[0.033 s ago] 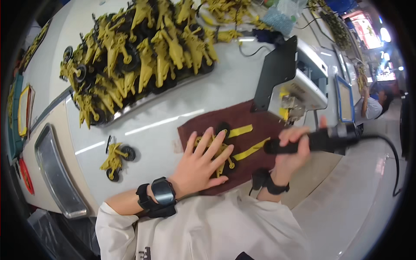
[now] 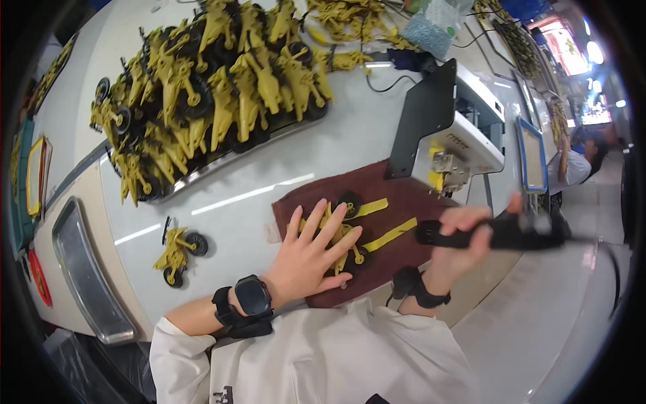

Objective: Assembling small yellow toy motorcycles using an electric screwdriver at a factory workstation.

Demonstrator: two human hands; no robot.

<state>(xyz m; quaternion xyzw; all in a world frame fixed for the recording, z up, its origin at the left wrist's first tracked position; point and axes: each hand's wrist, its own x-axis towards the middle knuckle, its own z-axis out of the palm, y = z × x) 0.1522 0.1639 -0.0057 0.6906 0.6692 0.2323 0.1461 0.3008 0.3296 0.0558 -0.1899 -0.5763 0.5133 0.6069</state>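
Left grip [image 2: 301,262] palm down, fingers [image 2: 330,230] splayed, left forearm [image 2: 194,316] slanting inward, right grip [image 2: 463,258] curled inward

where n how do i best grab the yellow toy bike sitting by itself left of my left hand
Probably from above, pinching the middle of its yellow body: that part is chunky and uncovered. The black wheels sit on its right and near sides, and a thin black bar sticks out at the far end, likely a poorer hold.
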